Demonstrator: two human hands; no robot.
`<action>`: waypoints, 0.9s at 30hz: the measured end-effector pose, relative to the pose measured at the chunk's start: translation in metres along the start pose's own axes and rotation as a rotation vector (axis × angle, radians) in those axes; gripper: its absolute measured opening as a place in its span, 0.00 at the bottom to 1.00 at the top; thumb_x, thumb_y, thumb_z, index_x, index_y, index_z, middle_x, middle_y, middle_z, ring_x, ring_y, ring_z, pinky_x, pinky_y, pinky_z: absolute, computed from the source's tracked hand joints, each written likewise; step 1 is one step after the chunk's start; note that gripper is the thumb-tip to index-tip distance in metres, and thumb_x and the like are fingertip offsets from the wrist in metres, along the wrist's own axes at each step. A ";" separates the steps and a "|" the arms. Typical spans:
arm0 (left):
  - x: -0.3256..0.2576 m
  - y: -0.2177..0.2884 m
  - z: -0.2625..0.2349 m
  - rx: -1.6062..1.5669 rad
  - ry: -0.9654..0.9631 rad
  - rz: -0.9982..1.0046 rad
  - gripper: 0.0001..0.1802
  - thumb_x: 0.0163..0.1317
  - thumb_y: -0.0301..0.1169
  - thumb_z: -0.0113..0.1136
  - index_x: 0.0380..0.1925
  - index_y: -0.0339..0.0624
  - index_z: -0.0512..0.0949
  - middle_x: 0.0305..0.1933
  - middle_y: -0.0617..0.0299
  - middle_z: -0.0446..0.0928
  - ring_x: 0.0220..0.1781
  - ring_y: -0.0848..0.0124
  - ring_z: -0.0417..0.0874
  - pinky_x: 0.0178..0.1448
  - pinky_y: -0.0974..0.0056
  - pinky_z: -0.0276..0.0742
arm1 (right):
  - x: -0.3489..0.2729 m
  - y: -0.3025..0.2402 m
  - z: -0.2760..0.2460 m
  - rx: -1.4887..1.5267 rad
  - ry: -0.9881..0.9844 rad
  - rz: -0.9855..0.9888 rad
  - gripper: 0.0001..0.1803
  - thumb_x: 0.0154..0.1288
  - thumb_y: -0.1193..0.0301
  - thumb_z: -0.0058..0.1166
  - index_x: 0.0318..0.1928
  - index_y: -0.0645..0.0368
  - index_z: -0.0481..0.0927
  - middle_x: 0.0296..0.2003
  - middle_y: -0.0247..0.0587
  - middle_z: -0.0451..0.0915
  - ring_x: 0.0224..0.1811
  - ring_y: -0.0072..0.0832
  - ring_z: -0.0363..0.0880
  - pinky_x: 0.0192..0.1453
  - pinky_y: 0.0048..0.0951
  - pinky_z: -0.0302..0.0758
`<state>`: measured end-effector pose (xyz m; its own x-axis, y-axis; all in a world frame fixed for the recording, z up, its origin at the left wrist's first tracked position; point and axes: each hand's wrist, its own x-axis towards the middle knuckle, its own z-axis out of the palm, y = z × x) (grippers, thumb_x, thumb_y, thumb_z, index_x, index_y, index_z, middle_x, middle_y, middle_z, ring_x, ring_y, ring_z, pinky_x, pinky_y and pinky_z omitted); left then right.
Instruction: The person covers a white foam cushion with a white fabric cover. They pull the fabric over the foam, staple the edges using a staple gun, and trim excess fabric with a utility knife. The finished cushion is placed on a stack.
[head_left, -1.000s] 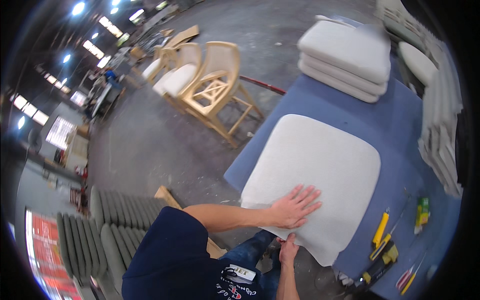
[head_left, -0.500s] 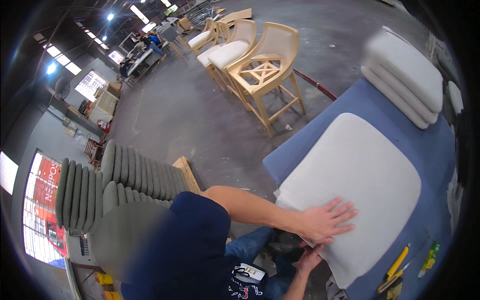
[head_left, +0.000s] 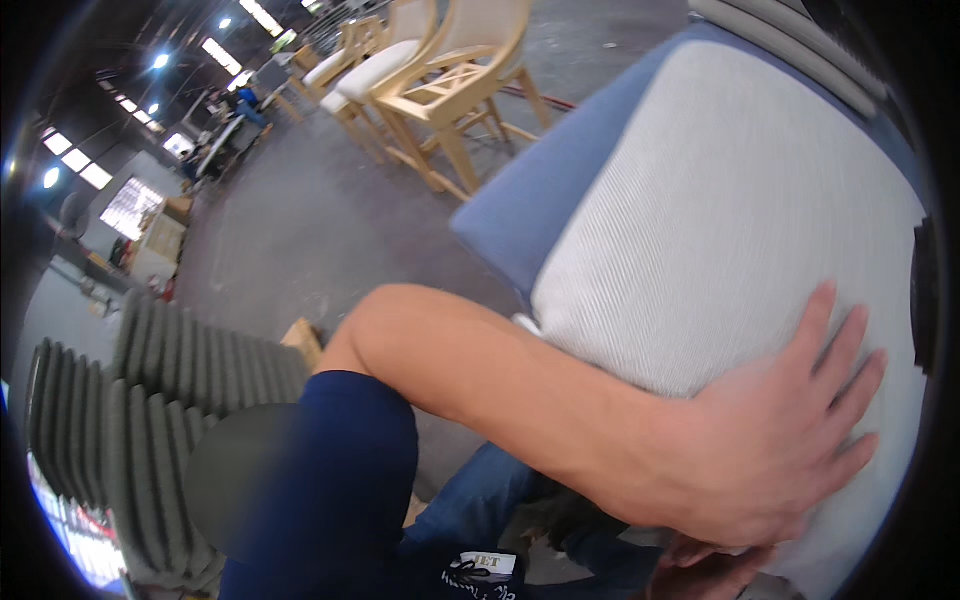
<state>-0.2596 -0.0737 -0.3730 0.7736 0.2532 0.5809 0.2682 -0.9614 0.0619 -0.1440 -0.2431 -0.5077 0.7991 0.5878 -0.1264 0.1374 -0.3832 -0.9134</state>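
Note:
A light grey fabric-covered seat cushion (head_left: 720, 220) lies on a blue-covered work surface (head_left: 560, 195), its rounded far edge up and right. My left hand (head_left: 780, 430) rests flat on the cushion near its close edge, fingers spread and holding nothing. Below the left wrist, my right hand (head_left: 715, 572) is at the cushion's near edge. Its fingers look curled, partly hidden and blurred; what they hold does not show.
More grey cushions (head_left: 795, 40) are stacked at the far right of the work surface. Dark green-grey cushions (head_left: 205, 350) stand in rows at left. Wooden bar chairs (head_left: 440, 95) stand on the concrete floor (head_left: 270, 240). People (head_left: 250, 105) sit at a distant table.
The view has come closer to the cushion, which appears larger. My left hand still lies flat on it, now nearer the right of the picture. The right hand has become more hidden.

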 end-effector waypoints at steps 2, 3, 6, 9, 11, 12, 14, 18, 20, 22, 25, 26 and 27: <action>-0.006 0.001 0.004 0.080 0.101 0.075 0.38 0.72 0.55 0.52 0.73 0.41 0.72 0.75 0.31 0.67 0.74 0.26 0.67 0.72 0.18 0.57 | 0.035 -0.003 0.021 0.510 -0.617 -0.279 0.27 0.88 0.59 0.32 0.70 0.67 0.70 0.56 0.48 0.78 0.52 0.29 0.71 0.58 0.28 0.65; -0.003 0.000 -0.003 0.050 -0.048 0.060 0.36 0.72 0.54 0.53 0.70 0.41 0.74 0.72 0.34 0.70 0.71 0.29 0.70 0.69 0.22 0.62 | 0.057 -0.001 0.019 0.736 -0.913 -0.417 0.27 0.87 0.56 0.34 0.69 0.64 0.71 0.49 0.46 0.79 0.40 0.26 0.71 0.44 0.25 0.66; 0.012 -0.007 -0.043 -0.004 -0.478 0.067 0.31 0.72 0.52 0.56 0.63 0.39 0.79 0.61 0.41 0.80 0.60 0.41 0.81 0.60 0.35 0.76 | 0.068 -0.003 -0.002 1.073 -1.298 -0.600 0.26 0.87 0.50 0.37 0.62 0.60 0.74 0.30 0.41 0.80 0.14 0.22 0.70 0.16 0.20 0.66; 0.008 0.001 -0.036 0.161 -0.266 0.189 0.31 0.70 0.55 0.58 0.62 0.44 0.79 0.60 0.41 0.81 0.57 0.45 0.85 0.57 0.42 0.82 | -0.001 -0.062 0.010 0.960 -0.603 -0.333 0.27 0.88 0.51 0.33 0.48 0.62 0.78 0.14 0.39 0.73 0.08 0.26 0.67 0.12 0.23 0.65; -0.005 -0.005 -0.038 0.224 -0.089 0.226 0.34 0.68 0.58 0.60 0.66 0.51 0.76 0.65 0.40 0.78 0.59 0.43 0.84 0.59 0.41 0.81 | -0.003 -0.062 0.019 0.892 -0.641 -0.413 0.32 0.89 0.52 0.32 0.50 0.74 0.75 0.17 0.48 0.80 0.15 0.29 0.78 0.21 0.30 0.75; -0.006 -0.005 -0.042 0.309 -0.098 0.265 0.36 0.67 0.58 0.61 0.70 0.55 0.73 0.68 0.41 0.75 0.62 0.43 0.83 0.61 0.40 0.80 | -0.002 -0.063 0.017 0.843 -0.618 -0.447 0.29 0.88 0.53 0.35 0.48 0.70 0.77 0.17 0.46 0.78 0.14 0.30 0.75 0.19 0.30 0.73; -0.011 0.001 -0.060 0.444 -0.148 0.301 0.41 0.62 0.53 0.66 0.76 0.62 0.68 0.75 0.45 0.71 0.69 0.44 0.78 0.69 0.39 0.75 | 0.005 -0.070 0.012 0.817 -0.582 -0.446 0.27 0.87 0.52 0.39 0.45 0.66 0.78 0.17 0.45 0.77 0.13 0.29 0.73 0.19 0.29 0.71; -0.046 0.012 -0.092 0.539 -0.292 0.117 0.52 0.52 0.41 0.75 0.79 0.67 0.64 0.78 0.53 0.68 0.75 0.47 0.73 0.78 0.37 0.67 | -0.005 -0.075 0.001 0.842 -0.598 -0.305 0.27 0.86 0.51 0.42 0.44 0.66 0.77 0.19 0.42 0.79 0.16 0.25 0.74 0.23 0.27 0.71; -0.057 0.013 -0.097 0.690 -0.252 0.036 0.55 0.49 0.38 0.77 0.79 0.67 0.63 0.78 0.55 0.68 0.76 0.48 0.72 0.79 0.37 0.67 | -0.005 -0.078 0.000 0.829 -0.600 -0.289 0.27 0.86 0.51 0.42 0.44 0.65 0.77 0.21 0.41 0.80 0.17 0.24 0.74 0.24 0.26 0.72; -0.065 0.015 -0.098 0.734 -0.231 0.032 0.57 0.48 0.37 0.78 0.80 0.68 0.61 0.79 0.56 0.68 0.76 0.48 0.72 0.78 0.36 0.67 | -0.008 -0.081 0.000 0.822 -0.592 -0.303 0.27 0.86 0.51 0.43 0.44 0.65 0.77 0.22 0.40 0.81 0.18 0.24 0.75 0.25 0.26 0.72; -0.067 0.020 -0.096 0.793 -0.176 0.058 0.61 0.45 0.37 0.80 0.81 0.69 0.58 0.78 0.57 0.68 0.75 0.48 0.72 0.78 0.36 0.67 | -0.009 -0.082 -0.004 0.798 -0.597 -0.278 0.24 0.85 0.51 0.44 0.44 0.62 0.77 0.23 0.37 0.81 0.19 0.23 0.75 0.26 0.26 0.72; -0.068 0.016 -0.096 0.799 -0.169 0.076 0.61 0.45 0.38 0.80 0.81 0.68 0.59 0.78 0.57 0.69 0.75 0.48 0.72 0.78 0.36 0.67 | -0.008 -0.082 -0.002 0.784 -0.600 -0.260 0.24 0.85 0.51 0.45 0.45 0.61 0.77 0.23 0.37 0.81 0.19 0.22 0.75 0.26 0.26 0.72; -0.066 0.014 -0.095 0.806 -0.161 0.101 0.61 0.45 0.38 0.81 0.81 0.68 0.59 0.78 0.57 0.69 0.74 0.48 0.73 0.78 0.36 0.67 | -0.008 -0.082 -0.004 0.773 -0.597 -0.243 0.23 0.85 0.51 0.45 0.45 0.60 0.77 0.23 0.36 0.81 0.19 0.22 0.75 0.26 0.26 0.72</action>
<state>-0.3621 -0.1139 -0.3333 0.8724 0.2412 0.4252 0.4750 -0.6238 -0.6206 -0.1594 -0.2197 -0.4305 0.3462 0.9308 0.1171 -0.3291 0.2374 -0.9140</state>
